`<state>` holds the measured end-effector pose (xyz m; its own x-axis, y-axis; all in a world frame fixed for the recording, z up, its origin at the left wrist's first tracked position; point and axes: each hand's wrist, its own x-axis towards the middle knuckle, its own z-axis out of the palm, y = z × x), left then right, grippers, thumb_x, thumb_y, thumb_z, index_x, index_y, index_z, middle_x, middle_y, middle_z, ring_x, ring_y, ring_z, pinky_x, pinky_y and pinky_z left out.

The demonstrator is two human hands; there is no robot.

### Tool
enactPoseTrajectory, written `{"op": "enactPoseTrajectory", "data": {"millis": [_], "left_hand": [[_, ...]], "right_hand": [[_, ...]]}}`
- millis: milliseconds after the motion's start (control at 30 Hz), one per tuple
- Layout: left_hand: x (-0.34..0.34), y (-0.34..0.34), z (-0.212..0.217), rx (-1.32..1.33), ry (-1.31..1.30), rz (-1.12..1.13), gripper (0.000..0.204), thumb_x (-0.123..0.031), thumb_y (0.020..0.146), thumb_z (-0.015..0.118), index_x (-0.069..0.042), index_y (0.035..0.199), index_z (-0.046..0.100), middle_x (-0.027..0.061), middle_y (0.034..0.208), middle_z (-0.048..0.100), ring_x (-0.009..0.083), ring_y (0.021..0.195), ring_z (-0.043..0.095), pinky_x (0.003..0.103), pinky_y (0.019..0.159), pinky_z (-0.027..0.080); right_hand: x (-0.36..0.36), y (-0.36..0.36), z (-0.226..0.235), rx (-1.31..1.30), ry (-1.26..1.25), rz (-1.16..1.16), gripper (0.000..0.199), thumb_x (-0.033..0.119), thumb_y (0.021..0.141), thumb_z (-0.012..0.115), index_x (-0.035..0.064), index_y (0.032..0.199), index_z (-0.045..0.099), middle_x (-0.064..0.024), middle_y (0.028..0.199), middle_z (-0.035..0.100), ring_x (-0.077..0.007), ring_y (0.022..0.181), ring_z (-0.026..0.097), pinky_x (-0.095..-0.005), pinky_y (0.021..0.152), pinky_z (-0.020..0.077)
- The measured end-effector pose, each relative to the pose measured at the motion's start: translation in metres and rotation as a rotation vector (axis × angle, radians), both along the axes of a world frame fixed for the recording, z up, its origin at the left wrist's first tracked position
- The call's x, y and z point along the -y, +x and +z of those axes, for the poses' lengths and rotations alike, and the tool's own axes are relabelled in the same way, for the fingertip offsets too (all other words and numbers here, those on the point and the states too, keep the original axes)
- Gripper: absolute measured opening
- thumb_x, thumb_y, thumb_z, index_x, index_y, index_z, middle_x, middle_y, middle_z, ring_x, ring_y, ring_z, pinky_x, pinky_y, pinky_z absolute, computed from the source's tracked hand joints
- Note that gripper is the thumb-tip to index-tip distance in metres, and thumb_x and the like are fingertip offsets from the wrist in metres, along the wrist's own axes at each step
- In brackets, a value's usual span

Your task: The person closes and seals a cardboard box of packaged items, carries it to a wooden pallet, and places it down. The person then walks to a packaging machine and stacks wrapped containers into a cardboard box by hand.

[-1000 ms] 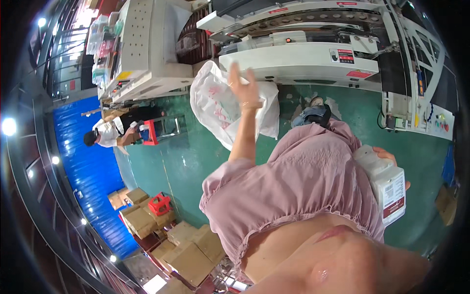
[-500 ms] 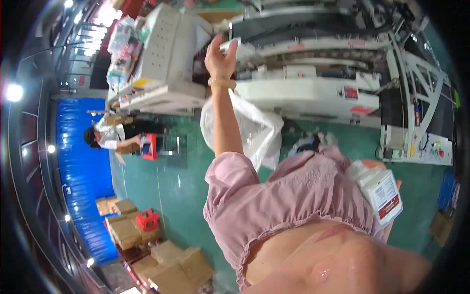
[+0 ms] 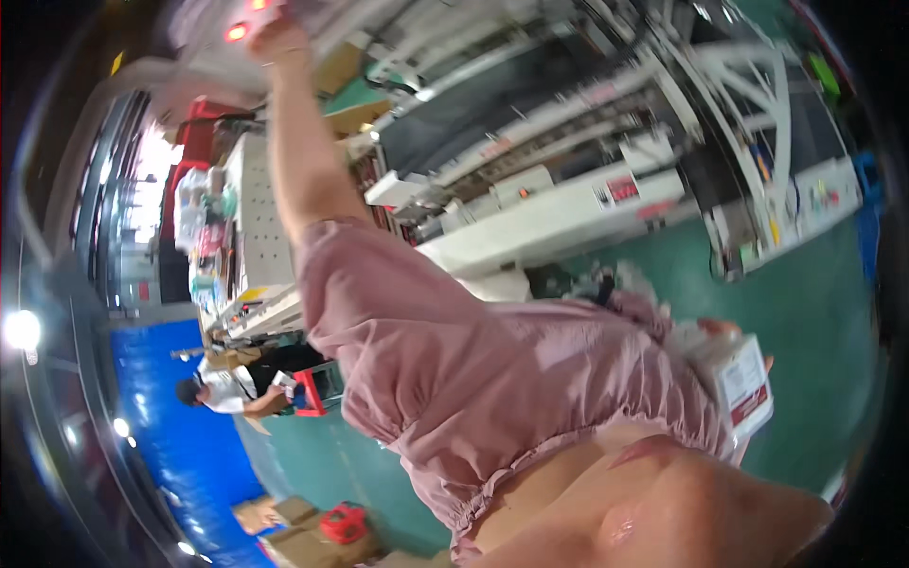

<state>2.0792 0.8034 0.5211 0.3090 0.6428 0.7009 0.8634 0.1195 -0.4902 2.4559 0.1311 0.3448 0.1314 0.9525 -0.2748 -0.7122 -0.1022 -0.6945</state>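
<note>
My left arm stretches up and away to the top left. My left hand (image 3: 276,38), smeared by motion, is beside glowing red lights (image 3: 237,33) on a pale machine part. Its fingers cannot be made out. Low at my right side, my right hand (image 3: 721,328) is closed around white packages (image 3: 743,379) with a dark red and white printed label. Fingertips show at the far edge of the packages, and most of that hand is hidden behind them.
A long white machine (image 3: 559,222) with a dark belt runs ahead. A perforated white cabinet (image 3: 260,208) stands at left, with plastic-wrapped goods (image 3: 201,208) on top. Another person (image 3: 227,388) sits near a red stool (image 3: 310,393). Cardboard boxes (image 3: 303,544) lie at lower left.
My left hand has moved up and left, from the near end of the machine to the red lights. The view has turned. My right hand still holds the white packages.
</note>
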Motion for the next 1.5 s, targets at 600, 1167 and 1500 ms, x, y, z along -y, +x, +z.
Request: {"op": "enactPoseTrajectory", "data": {"millis": [600, 1167, 1500], "left_hand": [[0.617, 0.396, -0.306, 0.431, -3.07, -1.205, 0.088, -0.021, 0.057, 0.082, -0.005, 0.13, 0.036, 0.0089, 0.122, 0.047, 0.0182, 0.102, 0.051, 0.031, 0.09, 0.04], [0.828, 0.653, -0.339, 0.432, -3.154, -1.613, 0.093, -0.005, 0.058, 0.078, -0.009, 0.136, 0.027, 0.0073, 0.119, 0.05, 0.0153, 0.109, 0.047, 0.031, 0.093, 0.039], [0.749, 0.861, -0.33, 1.105, -3.11, -1.313, 0.092, 0.005, 0.054, 0.077, -0.013, 0.132, 0.031, 0.003, 0.12, 0.045, 0.0161, 0.112, 0.043, 0.032, 0.094, 0.038]], "right_hand": [[0.111, 0.086, 0.003, -0.067, -0.097, -0.178, 0.079, 0.067, 0.075, 0.041, -0.004, 0.108, 0.048, -0.0133, 0.107, 0.051, -0.02, 0.096, 0.053, -0.0294, 0.082, 0.0426], [0.365, 0.332, -0.056, 0.787, -0.171, -0.95, 0.05, 0.045, 0.09, 0.039, -0.0031, 0.093, 0.054, -0.0068, 0.08, 0.05, -0.0109, 0.07, 0.043, -0.0264, 0.06, 0.036], [0.291, 0.55, 0.041, 1.271, -0.208, -0.495, 0.111, 0.067, 0.041, 0.073, -0.008, 0.117, 0.046, -0.0157, 0.114, 0.05, -0.0263, 0.106, 0.048, -0.0366, 0.093, 0.0333]]}}
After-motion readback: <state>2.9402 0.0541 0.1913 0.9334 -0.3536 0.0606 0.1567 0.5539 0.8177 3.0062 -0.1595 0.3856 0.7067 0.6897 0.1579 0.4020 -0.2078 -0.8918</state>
